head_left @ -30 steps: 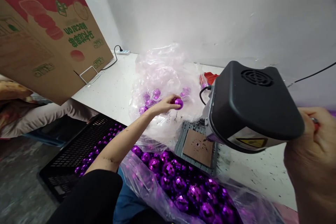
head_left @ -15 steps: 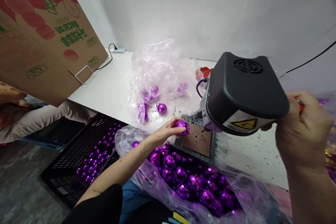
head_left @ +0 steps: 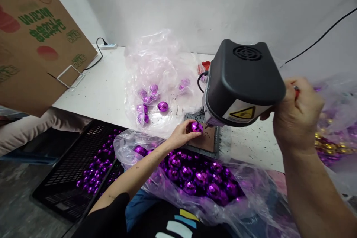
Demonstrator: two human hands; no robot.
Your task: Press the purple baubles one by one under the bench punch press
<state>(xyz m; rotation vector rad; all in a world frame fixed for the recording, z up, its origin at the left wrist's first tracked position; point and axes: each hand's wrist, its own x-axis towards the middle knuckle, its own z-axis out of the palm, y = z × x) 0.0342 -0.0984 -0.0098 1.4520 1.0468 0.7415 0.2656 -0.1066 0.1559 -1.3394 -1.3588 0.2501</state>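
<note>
My left hand (head_left: 185, 134) pinches a shiny purple faceted ball ornament (head_left: 196, 127) over the brown board (head_left: 205, 142) on the metal base of a machine. That machine looks like a small bench drill press (head_left: 245, 78), with a black vented housing and a yellow warning label. Its working tip is mostly hidden by the housing, so I cannot tell whether it touches the ball. At the machine's right side, my right hand (head_left: 299, 108) is closed around a handle, with a bit of red showing between the fingers. Below, an open clear bag (head_left: 178, 189) holds several purple balls (head_left: 201, 178).
Purple balls lie on and under a plastic sheet (head_left: 164, 59) on the white table (head_left: 95, 93). At left are a black crate (head_left: 52, 197) of small purple balls, a cardboard box (head_left: 41, 55) and a person's leg (head_left: 41, 128). Gold and purple balls (head_left: 331, 145) sit at right.
My left hand has brought the ball slightly up, in closer under the machine's head. The view has turned right, so the surroundings appear shifted left. Both hands keep their grip.
</note>
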